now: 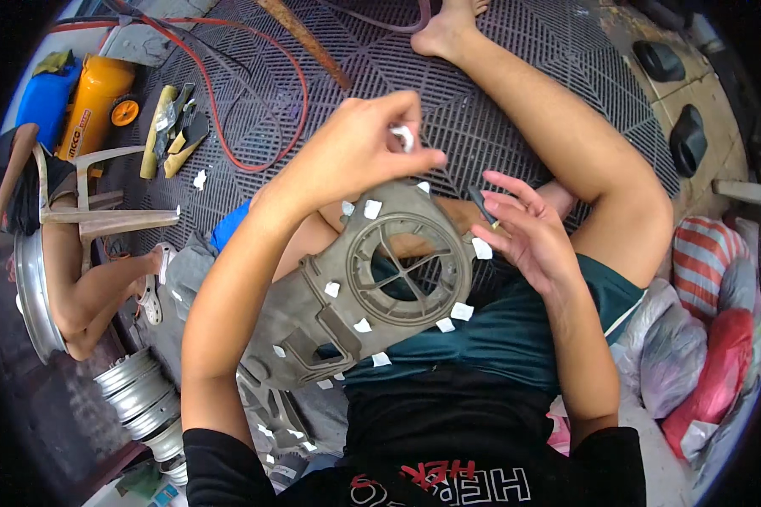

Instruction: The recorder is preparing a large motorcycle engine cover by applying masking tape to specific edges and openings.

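Note:
A grey cast-metal cover (330, 317) with a round, spoked opening lies across my lap, tilted. Small white paper pieces (461, 311) are stuck in its holes and along its edge. Above its top end, my left hand (387, 139) holds a small white wad (404, 137) between curled fingers. Right of the cover, my right hand (526, 228) has a small dark tool with a brass-coloured tip (484, 206) between its fingers; the tool's exact kind cannot be told.
Another person (70, 266) sits at the left beside a plastic chair (114, 218). Stacked metal wheel rims (139, 399) stand below. A red hose (212, 89) curves over the black grid mat (368, 70). Plastic bags (672, 348) lie at the right. An orange compressor tank (98, 95) stands at upper left.

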`<state>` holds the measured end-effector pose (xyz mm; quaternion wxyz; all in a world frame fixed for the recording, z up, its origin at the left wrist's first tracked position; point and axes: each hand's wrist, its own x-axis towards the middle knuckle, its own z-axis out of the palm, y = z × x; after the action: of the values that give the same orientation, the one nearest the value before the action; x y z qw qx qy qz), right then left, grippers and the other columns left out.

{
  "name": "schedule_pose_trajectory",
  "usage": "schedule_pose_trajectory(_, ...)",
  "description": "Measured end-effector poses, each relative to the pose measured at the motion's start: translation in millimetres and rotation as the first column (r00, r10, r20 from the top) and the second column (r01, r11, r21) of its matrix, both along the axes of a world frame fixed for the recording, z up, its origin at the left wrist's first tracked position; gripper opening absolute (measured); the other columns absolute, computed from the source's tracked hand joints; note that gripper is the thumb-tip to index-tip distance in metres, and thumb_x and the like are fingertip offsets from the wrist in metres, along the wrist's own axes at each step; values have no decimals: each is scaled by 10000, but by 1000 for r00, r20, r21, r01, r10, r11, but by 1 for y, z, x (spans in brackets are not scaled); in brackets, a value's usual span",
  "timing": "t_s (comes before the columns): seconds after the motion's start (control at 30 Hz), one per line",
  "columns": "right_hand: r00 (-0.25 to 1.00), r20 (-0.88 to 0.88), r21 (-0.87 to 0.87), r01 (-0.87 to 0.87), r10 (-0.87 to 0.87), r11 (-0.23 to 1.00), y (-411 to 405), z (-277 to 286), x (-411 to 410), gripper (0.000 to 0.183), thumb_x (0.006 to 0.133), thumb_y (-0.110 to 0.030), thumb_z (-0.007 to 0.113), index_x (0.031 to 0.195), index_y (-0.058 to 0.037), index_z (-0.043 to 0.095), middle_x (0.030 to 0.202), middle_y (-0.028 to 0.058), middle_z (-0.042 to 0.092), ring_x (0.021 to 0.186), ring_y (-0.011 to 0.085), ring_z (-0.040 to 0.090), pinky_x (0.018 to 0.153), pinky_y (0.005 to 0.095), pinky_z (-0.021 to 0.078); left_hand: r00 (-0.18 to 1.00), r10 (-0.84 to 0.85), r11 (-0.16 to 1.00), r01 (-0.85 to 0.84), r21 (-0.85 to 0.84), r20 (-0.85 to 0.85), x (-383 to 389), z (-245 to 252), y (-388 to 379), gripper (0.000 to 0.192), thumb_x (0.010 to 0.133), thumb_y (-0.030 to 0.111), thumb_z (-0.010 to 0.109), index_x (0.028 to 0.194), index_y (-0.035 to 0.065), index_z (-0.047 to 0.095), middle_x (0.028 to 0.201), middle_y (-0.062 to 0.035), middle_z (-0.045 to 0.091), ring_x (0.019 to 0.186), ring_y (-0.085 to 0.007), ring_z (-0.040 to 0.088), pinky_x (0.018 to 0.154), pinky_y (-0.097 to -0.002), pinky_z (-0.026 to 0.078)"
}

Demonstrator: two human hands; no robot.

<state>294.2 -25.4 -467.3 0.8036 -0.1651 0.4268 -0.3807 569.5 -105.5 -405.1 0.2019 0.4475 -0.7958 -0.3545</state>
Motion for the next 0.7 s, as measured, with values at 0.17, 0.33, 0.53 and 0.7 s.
schedule_pose_trajectory(0.17, 996, -55, -90, 60, -65, 994, 2, 2, 3, 446, 990, 5, 717, 1424, -22, 615, 1198, 87, 720, 1100, 154, 702, 1023, 395, 615, 964, 256, 965, -250, -78, 69, 36, -5, 13, 265, 1052, 204, 711, 958, 36, 530, 725, -2, 591, 634, -67, 566, 569, -268, 458)
schedule_pose_trajectory(0.33, 971, -197, -236, 85, -133, 968, 13, 9, -9, 431, 977, 33, 724, 1397, -2, 634, 1191, 95, 751, 1084, 145, 709, 970, 323, 601, 907, 354, 925, -376, 58, 229, 99, -3, 35, 217, 1058, 185, 703, 983, -18, 678, 698, -31, 655, 625, -79, 600, 578, -269, 486)
schedule_pose_trajectory(0.53, 952, -278, -276, 48, -128, 960, 34, 12, -20, 411, 979, 32, 728, 1382, 11, 650, 1167, 107, 771, 1042, 132, 719, 938, 271, 575, 689, 559, 818, -550, -171, 462, 191, -17, 64, 488, 1058, 374, 679, 814, -46, 733, 540, -152, 610, 451, -202, 627, 495, -371, 474)
schedule_pose_trajectory(0.7, 910, -386, -299, 32, -152, 954, 48, 13, -29, 441, 988, 11, 734, 1418, 11, 636, 1179, 116, 778, 1035, 123, 722, 926, 259, 564, 630, 593, 761, -642, -94, 502, 278, -40, 120, 229, 1037, 166, 679, 1017, -49, 758, 719, -132, 732, 612, -160, 719, 582, -330, 548)
